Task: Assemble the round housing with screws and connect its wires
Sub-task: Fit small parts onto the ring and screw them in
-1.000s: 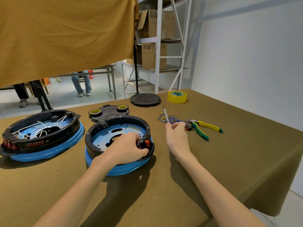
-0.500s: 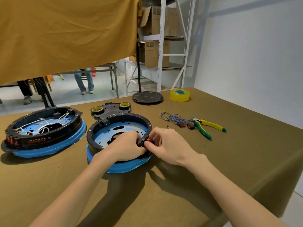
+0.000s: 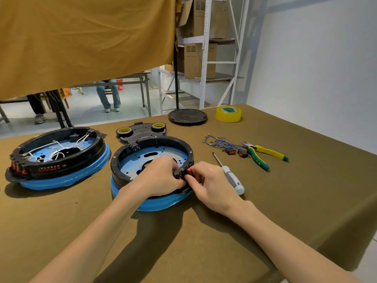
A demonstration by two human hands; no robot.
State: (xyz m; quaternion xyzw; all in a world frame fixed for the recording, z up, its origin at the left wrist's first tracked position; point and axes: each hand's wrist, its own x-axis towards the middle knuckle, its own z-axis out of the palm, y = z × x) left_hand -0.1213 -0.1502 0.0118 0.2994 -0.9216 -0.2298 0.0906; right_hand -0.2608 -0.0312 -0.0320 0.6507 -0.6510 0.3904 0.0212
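1. Far to the left of your hands sits a second housing (image 3: 59, 158), already wired with white leads; a red-printed label runs along its black rim, too small to read.
2. Your left hand (image 3: 161, 176) curls over the near rim of the round housing (image 3: 151, 158), gripping it steady, as it did a second ago.
3. Your right hand (image 3: 210, 182) has come across from the wire pile and now pinches the red switch (image 3: 189, 170) at that rim (I judge you are seating it).
4. Just right of that hand the screwdriver (image 3: 230, 176) now lies put down on the table (image 3: 306, 201).
5. Further right, past the blue wires (image 3: 219, 141), the pliers (image 3: 263, 155) carry handle lettering, not legible.
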